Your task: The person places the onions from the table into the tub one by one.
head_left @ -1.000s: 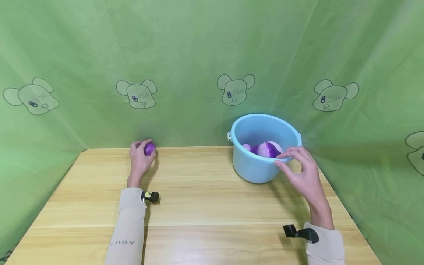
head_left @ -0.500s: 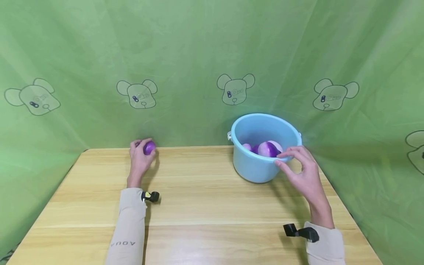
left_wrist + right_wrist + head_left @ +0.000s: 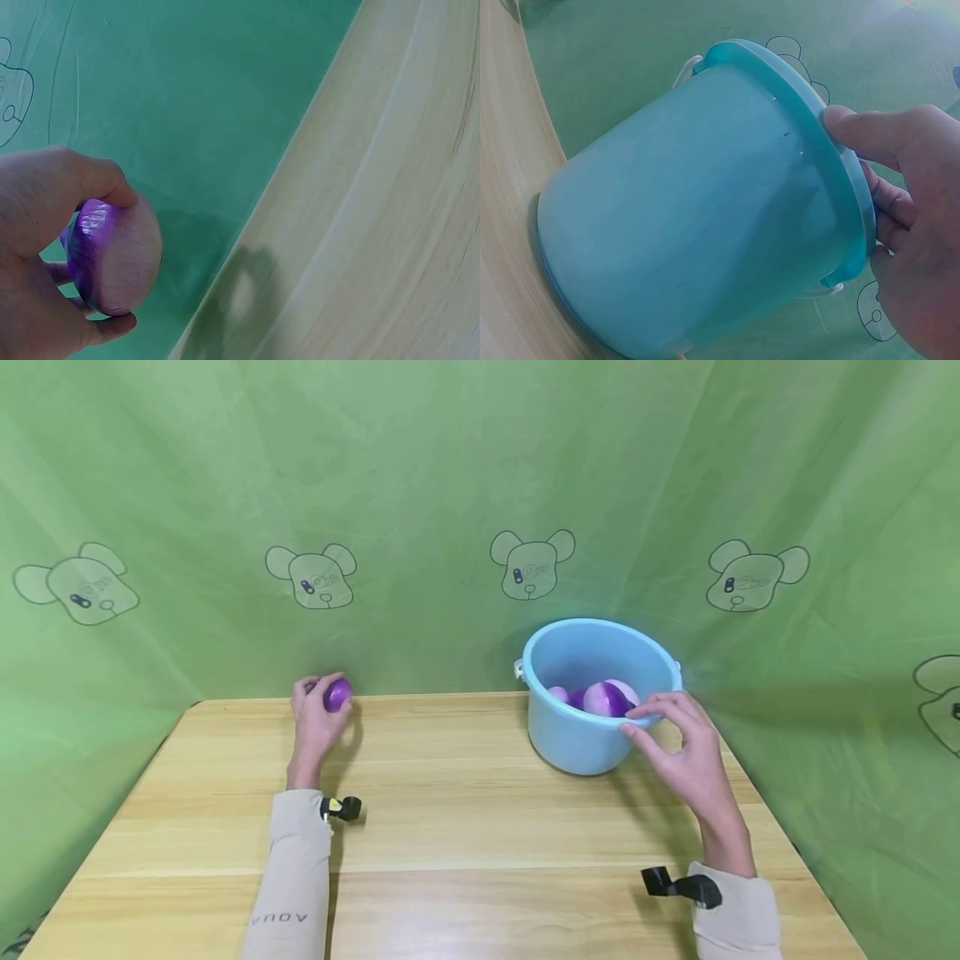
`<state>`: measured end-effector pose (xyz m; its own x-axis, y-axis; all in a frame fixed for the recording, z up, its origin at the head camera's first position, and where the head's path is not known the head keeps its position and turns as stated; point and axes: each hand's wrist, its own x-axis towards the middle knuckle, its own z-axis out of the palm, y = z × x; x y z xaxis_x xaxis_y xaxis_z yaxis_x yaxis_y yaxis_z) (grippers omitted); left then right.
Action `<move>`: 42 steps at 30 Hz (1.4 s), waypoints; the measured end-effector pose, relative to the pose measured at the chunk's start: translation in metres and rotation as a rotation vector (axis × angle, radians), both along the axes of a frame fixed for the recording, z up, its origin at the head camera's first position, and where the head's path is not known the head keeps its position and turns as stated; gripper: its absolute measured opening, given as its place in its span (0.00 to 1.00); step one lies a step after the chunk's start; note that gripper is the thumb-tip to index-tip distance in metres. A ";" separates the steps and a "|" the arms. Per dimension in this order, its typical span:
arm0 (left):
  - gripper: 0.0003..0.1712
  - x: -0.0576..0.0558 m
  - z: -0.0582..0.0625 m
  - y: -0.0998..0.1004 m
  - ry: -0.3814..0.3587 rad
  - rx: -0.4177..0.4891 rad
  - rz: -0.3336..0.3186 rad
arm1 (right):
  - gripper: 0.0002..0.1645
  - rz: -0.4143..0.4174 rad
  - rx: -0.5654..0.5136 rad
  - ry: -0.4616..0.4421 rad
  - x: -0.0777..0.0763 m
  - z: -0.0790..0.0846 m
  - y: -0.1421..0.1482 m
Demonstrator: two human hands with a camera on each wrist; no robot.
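Near the back edge of the wooden table (image 3: 450, 810), my left hand (image 3: 318, 720) grips a shiny purple onion (image 3: 338, 695). In the left wrist view, thumb and fingers curl round the onion (image 3: 129, 259), whose exposed side is pale pink. A light blue bucket (image 3: 581, 743) stands upright at the back right. My right hand (image 3: 693, 756) pinches its near right rim, thumb outside and fingers over the inner side. Several round purple and pinkish-white onions (image 3: 600, 700) lie inside; the near wall hides the bucket's bottom. The right wrist view shows the bucket's outer wall (image 3: 697, 202).
A green curtain (image 3: 420, 485) with printed bear heads hangs behind the table and along both sides. White handle mounts (image 3: 519, 669) stick out from the bucket's rim. Black wrist cameras (image 3: 348, 808) are fastened at both sleeves.
Hardly anything differs. The left hand keeps its grip on the onion at the back edge, the right stays on the bucket rim, and the head view shifts very slightly.
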<state>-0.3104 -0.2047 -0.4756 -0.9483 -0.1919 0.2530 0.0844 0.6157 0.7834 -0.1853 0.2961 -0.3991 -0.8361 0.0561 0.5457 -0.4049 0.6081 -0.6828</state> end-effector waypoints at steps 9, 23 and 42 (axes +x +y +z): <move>0.32 0.001 0.002 0.001 0.015 -0.002 0.005 | 0.15 -0.010 0.007 0.008 -0.001 -0.001 0.000; 0.32 0.005 0.008 0.001 0.046 0.005 0.011 | 0.15 0.002 -0.001 0.016 -0.001 -0.001 -0.001; 0.31 0.010 0.020 0.005 0.078 -0.006 0.008 | 0.15 0.007 0.004 0.009 -0.001 -0.002 0.000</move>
<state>-0.3005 -0.1995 -0.4556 -0.9242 -0.1973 0.3269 0.1399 0.6215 0.7708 -0.1858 0.2964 -0.4007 -0.8313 0.0482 0.5538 -0.4155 0.6079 -0.6766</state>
